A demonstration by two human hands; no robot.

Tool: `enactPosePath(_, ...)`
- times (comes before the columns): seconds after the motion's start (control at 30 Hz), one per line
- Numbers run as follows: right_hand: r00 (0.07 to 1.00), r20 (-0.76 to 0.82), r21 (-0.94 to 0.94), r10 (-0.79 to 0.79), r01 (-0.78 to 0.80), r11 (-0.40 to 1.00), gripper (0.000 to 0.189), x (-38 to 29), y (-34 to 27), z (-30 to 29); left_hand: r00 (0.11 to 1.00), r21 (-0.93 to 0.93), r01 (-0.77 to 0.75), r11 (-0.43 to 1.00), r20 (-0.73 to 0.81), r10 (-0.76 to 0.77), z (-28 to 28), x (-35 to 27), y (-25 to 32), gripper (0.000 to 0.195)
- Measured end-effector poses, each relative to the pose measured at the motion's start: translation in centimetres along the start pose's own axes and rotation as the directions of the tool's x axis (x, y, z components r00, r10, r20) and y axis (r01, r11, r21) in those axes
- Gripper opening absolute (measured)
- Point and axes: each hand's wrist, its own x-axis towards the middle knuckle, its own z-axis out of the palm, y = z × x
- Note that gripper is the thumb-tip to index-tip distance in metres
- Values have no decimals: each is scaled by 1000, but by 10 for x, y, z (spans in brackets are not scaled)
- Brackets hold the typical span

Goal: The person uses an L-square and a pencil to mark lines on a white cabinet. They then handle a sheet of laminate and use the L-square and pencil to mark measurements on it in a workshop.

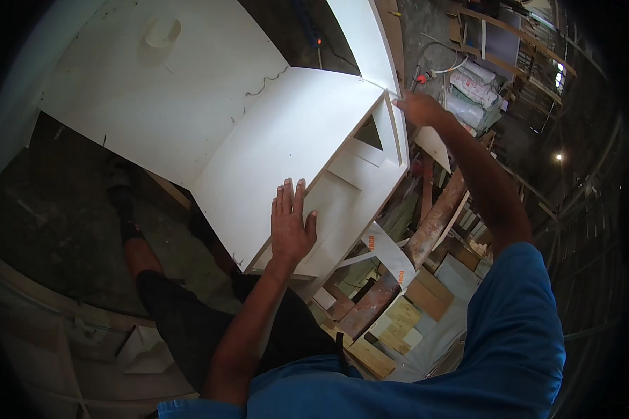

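A white boxy panel structure (278,141), probably cabinetry, stands before me. My left hand (292,228) lies flat on the near edge of its upper panel, fingers stretched out and thumb apart, holding nothing. At the far right corner, my right hand (418,108) has its fingers closed on a thin pale rod-like tool (380,86), which lies along the panel's end beside a tall white upright panel (369,36). What kind of tool it is cannot be made out. Below the upper panel, an open compartment (340,183) shows white inner strips.
A large white panel (152,89) with a rounded cutout adjoins on the left. Right of the structure are a rusty beam (440,209), wood offcuts (398,324) and wrapped bundles (474,94). A cable with a red connector (422,79) lies on the floor. My legs stand close to the structure.
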Motion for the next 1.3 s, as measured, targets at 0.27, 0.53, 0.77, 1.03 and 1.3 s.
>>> enactPosePath(0.27, 993, 114, 173, 37, -57, 983, 24, -28, -66, 6, 999, 1, 35, 999, -4, -35, -12, -36, 11, 68)
enactPosePath(0.53, 903, 427, 536, 55, -302, 788, 38, -48, -118, -24, 984, 75, 179, 981, -36, -177, -29, -87, 15, 60)
enactPosePath(0.77, 779, 613, 717, 133, -619, 322, 58, -15, -31, -32, 982, 122, 190, 974, -26, -189, -40, -97, 16, 54)
enactPosePath(1.03, 732, 643, 669, 224, -679, 303, 51, -10, -45, -24, 961, 82, 275, 958, -65, -270, -59, -109, 8, 45)
enactPosePath(1.3, 758, 621, 631, 202, -636, 444, 45, 11, -50, 12, 953, 73, 300, 951, -71, -295, -73, -113, -2, 42)
